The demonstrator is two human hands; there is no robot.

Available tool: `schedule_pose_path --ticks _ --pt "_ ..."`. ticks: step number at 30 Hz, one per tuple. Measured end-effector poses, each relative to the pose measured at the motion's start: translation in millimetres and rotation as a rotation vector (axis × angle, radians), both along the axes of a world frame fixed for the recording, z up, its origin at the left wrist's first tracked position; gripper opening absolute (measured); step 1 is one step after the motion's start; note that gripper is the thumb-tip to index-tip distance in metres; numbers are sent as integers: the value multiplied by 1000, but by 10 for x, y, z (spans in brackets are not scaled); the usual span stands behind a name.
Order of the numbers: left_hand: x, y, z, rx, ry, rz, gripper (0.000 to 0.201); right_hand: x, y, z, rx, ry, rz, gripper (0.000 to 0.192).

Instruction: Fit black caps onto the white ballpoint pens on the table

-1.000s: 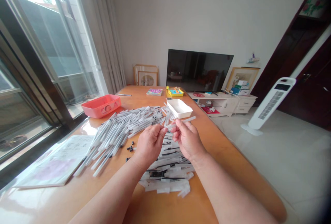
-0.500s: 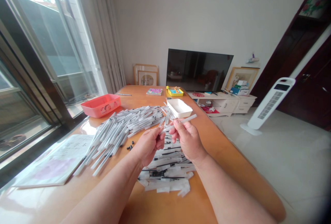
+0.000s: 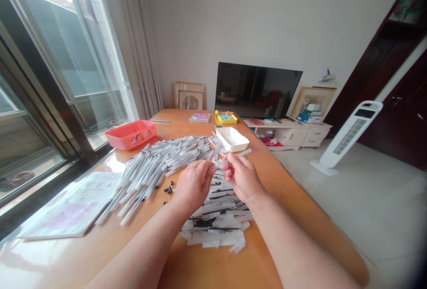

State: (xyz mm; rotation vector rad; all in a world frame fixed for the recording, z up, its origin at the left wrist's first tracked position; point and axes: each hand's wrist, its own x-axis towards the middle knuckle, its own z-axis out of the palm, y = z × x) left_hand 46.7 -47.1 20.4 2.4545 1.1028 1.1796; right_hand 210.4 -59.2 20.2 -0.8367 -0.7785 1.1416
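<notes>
My right hand (image 3: 244, 177) is closed round a frosted white pen (image 3: 246, 152), whose far end sticks out to the upper right. My left hand (image 3: 196, 182), back up, pinches at the pen's near end; exactly what lies in its fingertips is hard to make out. Beyond the left hand spreads a large pile of similar pens (image 3: 147, 178), many with black ends. Several small black plugs (image 3: 169, 189) lie just left of my left hand. Under both wrists is a stack of whitish strips and thin black rods (image 3: 213, 224), partly hidden.
A white tray (image 3: 232, 139) stands beyond my hands, and a red plastic basket (image 3: 131, 135) at the far left. A notebook (image 3: 71, 209) lies on the left. Farther back on the wooden table (image 3: 300, 235) are a booklet (image 3: 199, 118) and a yellow box (image 3: 226, 118).
My left hand has rolled over so its back faces up, its fingertips still near the pen's end. The right hand keeps its hold and the pen has dropped slightly.
</notes>
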Motion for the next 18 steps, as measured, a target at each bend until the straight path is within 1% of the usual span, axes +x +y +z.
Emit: schedule_pose_path --ticks 1,3,8,11,12,13,14,15,16,18 --pt "1 -7 16 -49 -34 -16 27 1 -4 0 14 -13 3 33" --pt "19 -29 43 -193 -136 -48 31 11 -10 -1 43 -51 7 34" --pt "113 -90 75 -659 -464 -157 44 51 -55 34 112 -214 -12 37" --pt "129 -80 63 -969 -680 -290 42 56 -101 67 151 -315 -20 39" --pt "121 -67 55 -1050 -723 -325 40 52 -111 69 159 -337 -20 39" --pt "108 -53 46 -1096 -735 -340 39 47 -114 65 163 -352 -20 39" --pt "92 -38 38 -1096 -713 -332 40 42 -110 55 159 -355 -22 39" --pt "77 -26 29 -1051 -670 -304 41 37 -99 38 148 -346 -27 40" --pt "64 -17 20 -969 -616 -264 43 33 -82 18 129 -327 -31 40" --pt "52 -8 -1 -745 -493 -176 44 31 -37 -21 87 -264 -40 40"
